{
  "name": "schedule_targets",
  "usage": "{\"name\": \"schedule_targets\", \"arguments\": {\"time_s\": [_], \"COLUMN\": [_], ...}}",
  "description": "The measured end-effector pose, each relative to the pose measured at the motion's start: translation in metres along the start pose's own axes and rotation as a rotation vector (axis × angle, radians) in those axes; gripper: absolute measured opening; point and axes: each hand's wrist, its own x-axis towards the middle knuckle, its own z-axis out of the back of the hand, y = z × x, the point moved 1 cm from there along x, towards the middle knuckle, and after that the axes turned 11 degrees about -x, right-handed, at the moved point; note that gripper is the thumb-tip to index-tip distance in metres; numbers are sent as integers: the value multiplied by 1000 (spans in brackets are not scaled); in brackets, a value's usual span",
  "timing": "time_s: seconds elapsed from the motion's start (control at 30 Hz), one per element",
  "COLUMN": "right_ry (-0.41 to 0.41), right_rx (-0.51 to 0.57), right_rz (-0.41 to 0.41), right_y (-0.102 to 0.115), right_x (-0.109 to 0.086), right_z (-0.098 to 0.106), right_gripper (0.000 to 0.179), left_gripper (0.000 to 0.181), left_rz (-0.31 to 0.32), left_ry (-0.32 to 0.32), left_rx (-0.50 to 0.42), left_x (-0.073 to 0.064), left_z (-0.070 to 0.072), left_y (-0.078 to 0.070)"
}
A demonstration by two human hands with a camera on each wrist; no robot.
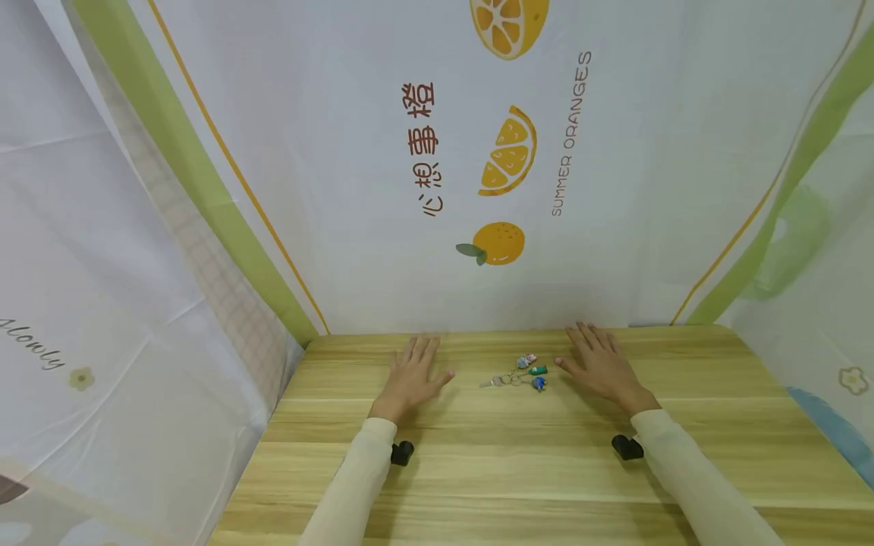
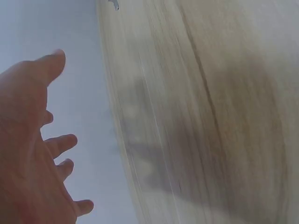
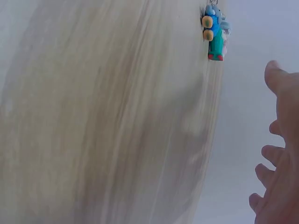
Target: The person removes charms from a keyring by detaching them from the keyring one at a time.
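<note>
- L hand (image 1: 413, 379): palm down above the table (image 1: 478, 470) near its far edge, fingers spread apart, thumb held out toward the keychain; L wrist view shows its shadow on the wood.
- R hand (image 1: 604, 371): same sort of pose, fingers and thumb apart, shadow on the wood below. Thumb tip is near the charms, not touching.
- Keychain (image 1: 515, 381): lies flat on the table btwn the hands, a bit closer to R – key (image 1: 488, 384) at the L-hand end, charms fanned out at the R-hand end.
- Charms: green one (image 1: 538, 371) in the middle, blue one (image 1: 539, 384) on the near side, grey-and-pink one (image 1: 526, 362) on the far side. Small in head view, so fine detail's hard to tell.
- Sleeves (image 1: 355, 478): pale, long, w/ a black device (image 1: 403, 453) at each wrist.
- Behind the table: white cloth (image 1: 341, 152) w/ orange-fruit prints (image 1: 501, 244) + lettering (image 1: 572, 133).
</note>
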Motion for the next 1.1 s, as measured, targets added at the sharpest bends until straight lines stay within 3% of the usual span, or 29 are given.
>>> {"name": "schedule_targets", "arguments": {"time_s": [0.3,0.47,0.63,0.77,1.1], "right_ry": [-101,-103,-110,-130,-176], "right_rx": [45,79,111,101,97], "right_rz": [55,56,86,126,178], "right_y": [16,29,43,54,73], "right_x": [5,8,13,15,19], "right_z": [2,7,6,3,-13], "right_gripper": [64,49,36,26,8], "left_gripper": [50,24,16,15,13], "left_rz": [-89,-190,-274,-299,-281], "left_ry": [-58,-106,-139,-129,-50], "left_rx": [-66,-40,0,13,37], "left_x": [2,4,9,12,18], "left_z": [-6,-12,-19,-27,-50], "left_y": [-6,-15,-25,-34,-53]}}
